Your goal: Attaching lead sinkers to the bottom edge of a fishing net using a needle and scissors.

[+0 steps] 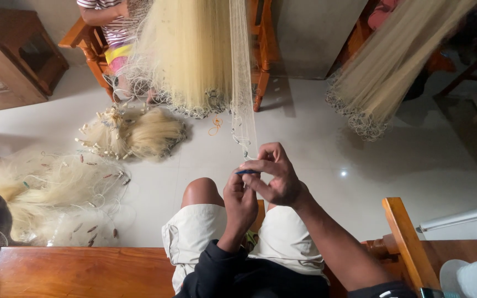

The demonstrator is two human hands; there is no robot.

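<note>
My left hand (239, 203) and my right hand (274, 174) meet above my knees, both pinching a small blue needle-like tool (246, 172). A strip of pale fishing net (242, 83) hangs down from above and ends right at my fingertips. I sit on a wooden seat in white shorts (194, 232). Whether the left hand grips the tool or the net edge is hard to tell.
A large hanging bundle of cream net (186, 55) is ahead, another (382, 72) at right. Net heaps with floats lie on the white floor (133, 132) and at left (45, 193). A person in a striped shirt (111, 22) sits on a wooden chair. A wooden armrest (409, 243) is beside me.
</note>
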